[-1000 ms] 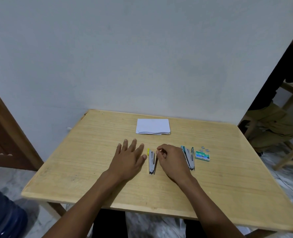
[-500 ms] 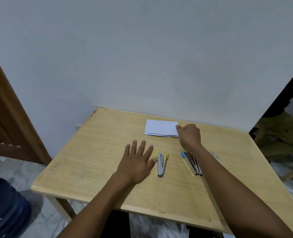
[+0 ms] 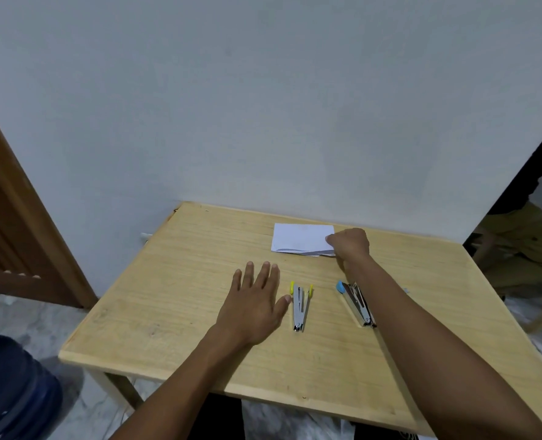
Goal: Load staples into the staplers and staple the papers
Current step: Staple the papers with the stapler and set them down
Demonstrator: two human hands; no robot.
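Observation:
A small stack of white papers lies at the far edge of the wooden table. My right hand pinches the stack's right edge, and the top sheets are lifted a little. A yellow-tipped stapler lies opened out in the table's middle. My left hand rests flat on the table just left of it, thumb tip beside the stapler. A blue-tipped stapler lies to the right, partly hidden by my right forearm. The staple box is hidden behind that forearm.
A grey wall stands right behind the table. A wooden door is at the left and a dark blue container sits on the floor at lower left. Wooden furniture stands to the right.
My right hand left the yellow-tipped stapler, reached to the far papers and now pinches their right edge, lifting it. My left hand stayed flat on the table. The camera shifted left.

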